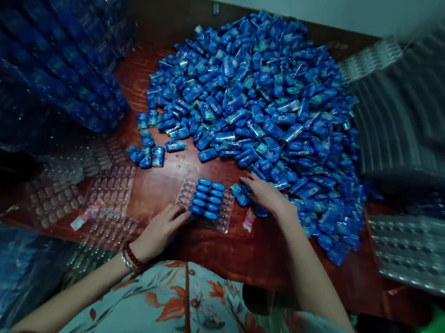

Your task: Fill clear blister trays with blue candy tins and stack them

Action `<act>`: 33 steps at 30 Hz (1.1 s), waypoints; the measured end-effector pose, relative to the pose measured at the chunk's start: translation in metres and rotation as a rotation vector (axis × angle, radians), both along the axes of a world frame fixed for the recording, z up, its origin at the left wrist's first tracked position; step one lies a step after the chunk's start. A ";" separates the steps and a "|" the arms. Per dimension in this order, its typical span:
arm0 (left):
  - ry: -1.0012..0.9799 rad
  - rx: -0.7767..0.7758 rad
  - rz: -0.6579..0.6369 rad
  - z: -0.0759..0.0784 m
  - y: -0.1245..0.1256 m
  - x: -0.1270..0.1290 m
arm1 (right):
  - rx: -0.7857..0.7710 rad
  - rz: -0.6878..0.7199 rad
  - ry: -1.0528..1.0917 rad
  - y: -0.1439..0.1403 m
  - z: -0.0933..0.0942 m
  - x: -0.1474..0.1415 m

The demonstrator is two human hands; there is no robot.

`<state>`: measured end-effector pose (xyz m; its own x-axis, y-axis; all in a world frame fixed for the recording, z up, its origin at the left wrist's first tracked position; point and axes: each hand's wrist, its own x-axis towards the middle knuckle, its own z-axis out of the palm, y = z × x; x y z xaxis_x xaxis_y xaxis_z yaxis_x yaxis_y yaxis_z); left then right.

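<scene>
At left edge of the bench (200, 247): tall wrapped blue stack (49, 52). Toward near left corner: overlapping empty trays (112, 185), pink packet (86, 215) on top. Close to middle of near edge: loaded tray (223, 224), clear, with blue pieces (209, 199) in central columns. Touches its near left corner with left hand (161, 228), thumb and fingertips close together; cannot tell whether pinching. Reaches just right of it with right hand (267, 197), fingers curled over blue packs (239, 193); cannot tell grip. Below, toward near edge: second pink packet (248, 221). Behind, to far edge: heap (259, 99) of packs. At right edge: grey stacks (409, 124).

Risk: slide onto loaded tray, from disturbing foot of heap; spilled pieces, from a knock.

Count: ten pieces, apparently two columns of five; two pink packets; packs and empty trays uncountable.
</scene>
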<state>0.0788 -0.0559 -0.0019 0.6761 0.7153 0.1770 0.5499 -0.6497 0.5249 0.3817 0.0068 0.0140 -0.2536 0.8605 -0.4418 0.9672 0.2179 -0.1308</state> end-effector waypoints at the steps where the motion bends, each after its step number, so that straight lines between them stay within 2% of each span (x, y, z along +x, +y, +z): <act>1: 0.024 0.043 -0.029 -0.003 0.001 -0.001 | -0.007 -0.014 -0.017 -0.004 0.000 -0.001; 4: 0.096 0.090 -0.124 -0.005 0.007 -0.004 | -0.017 -0.060 -0.095 -0.013 0.003 -0.006; 7: 0.185 0.099 -0.216 0.002 0.013 -0.004 | -0.022 -0.078 -0.141 -0.019 0.011 -0.003; 9: 0.245 0.105 -0.274 0.008 0.014 -0.002 | 0.034 -0.119 -0.100 -0.027 0.020 0.003; 11: 0.284 0.098 -0.304 0.011 0.015 -0.001 | 0.139 -0.187 0.065 -0.041 0.030 0.009; 14: 0.283 0.091 -0.296 0.009 0.014 0.000 | 0.238 -0.309 0.475 -0.072 0.034 -0.001; 17: 0.236 0.099 -0.274 0.004 0.013 0.000 | 0.263 -0.422 0.801 -0.104 0.011 -0.034; 20: 0.213 0.114 -0.264 0.002 0.012 0.000 | 0.429 -0.470 0.913 -0.126 -0.028 -0.070; 22: 0.234 0.121 -0.270 0.003 0.011 0.000 | 0.528 -0.399 0.881 -0.134 -0.047 -0.085; 24: 0.279 0.119 -0.278 0.006 0.009 0.003 | 0.555 -0.264 0.747 -0.137 -0.051 -0.092; 28: 0.426 0.117 -0.319 0.012 0.002 0.017 | 0.402 -0.027 0.336 -0.132 -0.028 -0.098; 30: 0.489 0.145 -0.361 0.013 -0.002 0.025 | 0.310 0.013 0.200 -0.127 -0.012 -0.102; 33: 0.516 0.200 -0.392 0.008 -0.003 0.028 | 0.227 0.037 0.120 -0.118 0.004 -0.110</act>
<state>0.1073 -0.0592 0.0063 0.9123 0.3868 -0.1346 0.4015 -0.9095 0.1078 0.2715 -0.1116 0.0176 -0.3258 0.9233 -0.2033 0.9384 0.2897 -0.1882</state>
